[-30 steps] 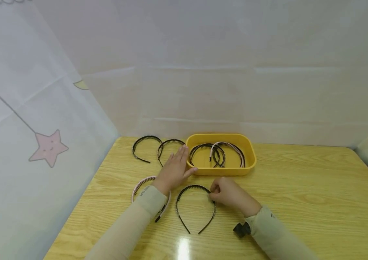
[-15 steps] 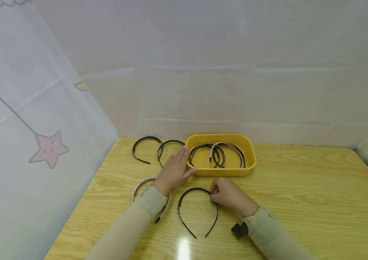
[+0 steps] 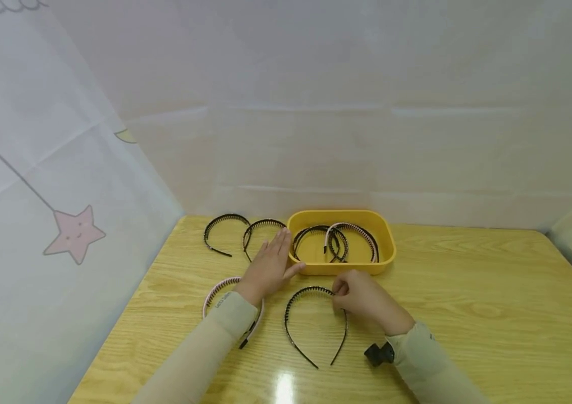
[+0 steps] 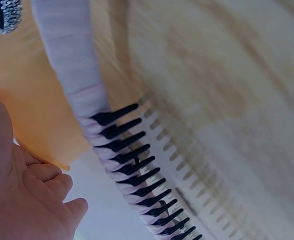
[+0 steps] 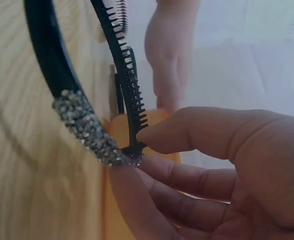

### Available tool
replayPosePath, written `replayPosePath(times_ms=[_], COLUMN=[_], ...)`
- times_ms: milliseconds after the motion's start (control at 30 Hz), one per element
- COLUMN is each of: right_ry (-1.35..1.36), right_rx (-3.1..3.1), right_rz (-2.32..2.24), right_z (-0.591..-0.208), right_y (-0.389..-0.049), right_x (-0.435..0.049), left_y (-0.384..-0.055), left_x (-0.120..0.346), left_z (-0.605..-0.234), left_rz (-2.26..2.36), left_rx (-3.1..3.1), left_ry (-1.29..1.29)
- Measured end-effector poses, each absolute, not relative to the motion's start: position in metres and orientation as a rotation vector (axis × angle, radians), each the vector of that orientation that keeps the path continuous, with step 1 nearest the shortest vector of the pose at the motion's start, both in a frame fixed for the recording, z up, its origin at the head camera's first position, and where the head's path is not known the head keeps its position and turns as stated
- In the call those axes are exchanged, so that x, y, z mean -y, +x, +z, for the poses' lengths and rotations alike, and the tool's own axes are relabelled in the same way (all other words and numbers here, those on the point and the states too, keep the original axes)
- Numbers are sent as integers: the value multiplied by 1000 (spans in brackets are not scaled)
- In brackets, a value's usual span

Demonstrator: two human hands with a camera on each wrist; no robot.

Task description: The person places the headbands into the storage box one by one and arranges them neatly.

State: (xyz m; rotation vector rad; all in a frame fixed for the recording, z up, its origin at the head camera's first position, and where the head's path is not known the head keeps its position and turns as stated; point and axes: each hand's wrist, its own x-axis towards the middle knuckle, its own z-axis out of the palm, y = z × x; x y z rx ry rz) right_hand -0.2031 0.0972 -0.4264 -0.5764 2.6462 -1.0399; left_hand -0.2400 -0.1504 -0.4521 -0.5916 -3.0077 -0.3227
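Note:
Between the thumb and fingers of my right hand is the upper right side of a black toothed headband, its two ends pointing toward me. The right wrist view shows silvery sparkling stones on its outside, close to the pinching fingertips. My left hand rests at the left end of a yellow tray, fingers extended along the side and thumb at the front corner. Inside the tray lie several overlapping headbands, black ones and a pink one. Another pink headband lies partly hidden under my left forearm.
Two black headbands, one at the far left and one beside the tray, lie on the wooden table. A pale cloth wall stands right behind the tray. A dark wrist camera sticks out from my right sleeve.
The black headband in my right hand has shifted a little to the right, its ends first dipping nearer to me. My left hand stays at the tray.

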Motion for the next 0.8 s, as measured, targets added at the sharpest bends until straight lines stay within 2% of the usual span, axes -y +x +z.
replayPosePath(times_ms=[533, 800], right_ry=[-610, -485], right_rx=[-2746, -2816], right_rz=[-1103, -1277], right_z=[-404, -400], right_y=[-205, -210], right_x=[-127, -141], left_y=[-239, -239], left_x=[150, 150], left_z=[-454, -452], left_rz=[-317, -342], left_rx=[2994, 3009], left_ry=[-589, -590])
